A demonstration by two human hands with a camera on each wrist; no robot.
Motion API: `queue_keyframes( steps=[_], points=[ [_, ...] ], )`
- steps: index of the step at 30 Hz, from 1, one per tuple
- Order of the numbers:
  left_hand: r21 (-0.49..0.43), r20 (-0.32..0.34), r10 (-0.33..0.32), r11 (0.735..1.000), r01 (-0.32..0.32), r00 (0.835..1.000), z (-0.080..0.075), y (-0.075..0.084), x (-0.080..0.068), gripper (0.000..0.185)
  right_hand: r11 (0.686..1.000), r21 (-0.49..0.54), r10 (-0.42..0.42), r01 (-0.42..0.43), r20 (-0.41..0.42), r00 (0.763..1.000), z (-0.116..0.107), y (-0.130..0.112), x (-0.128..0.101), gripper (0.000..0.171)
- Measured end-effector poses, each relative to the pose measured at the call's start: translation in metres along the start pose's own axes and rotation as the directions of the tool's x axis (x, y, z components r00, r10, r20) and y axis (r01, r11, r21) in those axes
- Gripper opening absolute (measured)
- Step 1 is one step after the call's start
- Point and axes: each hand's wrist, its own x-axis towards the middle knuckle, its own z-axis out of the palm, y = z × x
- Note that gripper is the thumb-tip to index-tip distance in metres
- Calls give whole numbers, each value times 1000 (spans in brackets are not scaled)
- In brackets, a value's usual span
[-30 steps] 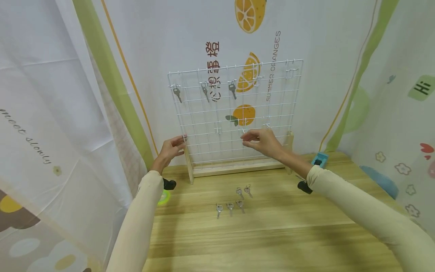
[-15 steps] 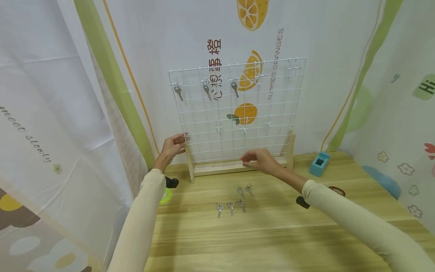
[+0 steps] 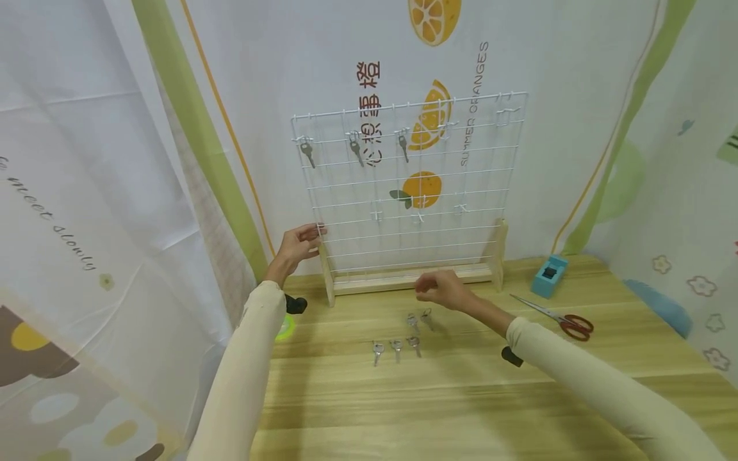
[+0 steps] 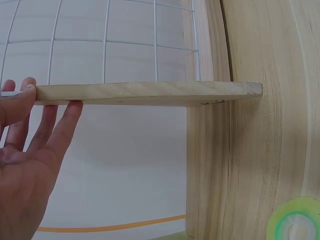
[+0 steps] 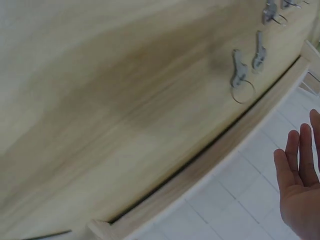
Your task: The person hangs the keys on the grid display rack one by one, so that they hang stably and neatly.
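Observation:
A white wire grid rack [image 3: 415, 169] stands upright in a wooden base. My left hand [image 3: 298, 246] holds its left wooden upright [image 4: 145, 92], thumb on one side and fingertips on the other in the left wrist view. Three keys hang from hooks along the rack's upper row: a left key [image 3: 308, 152], a middle key [image 3: 355, 150] and a right key [image 3: 403, 146]. My right hand [image 3: 445, 290] hovers before the base, fingers loosely bent and holding nothing. Below it on the table lie several keys with rings, the nearest key [image 5: 239, 69] showing in the right wrist view.
Lower hooks [image 3: 419, 218] on the grid hold nothing. Scissors [image 3: 556, 316] with red handles and a blue box [image 3: 549, 276] lie right of the rack. A green tape roll [image 3: 285, 328] is beside my left forearm. A printed curtain [image 3: 254, 64] hangs behind.
My right hand has come down from a lower hook on the grid to just above the keys on the table. The left hand stays on the upright. The view has shifted slightly, revealing the scissors.

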Motion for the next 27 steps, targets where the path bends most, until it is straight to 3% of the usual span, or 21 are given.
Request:
queue_keyframes(
  steps=[16,24,27],
  points=[
    [-1,10,-17,1000,17,1000,0,-1,1,49,997,-77,-14,19,65,998,33,22,-3,20],
    [-5,10,-16,1000,16,1000,-1,0,0,48,988,-109,122,-105,155,980,44,24,-1,28],
    [-5,10,-19,1000,19,1000,-2,0,-1,48,989,-98,127,-109,203,971,46,24,1,28]
  ],
)
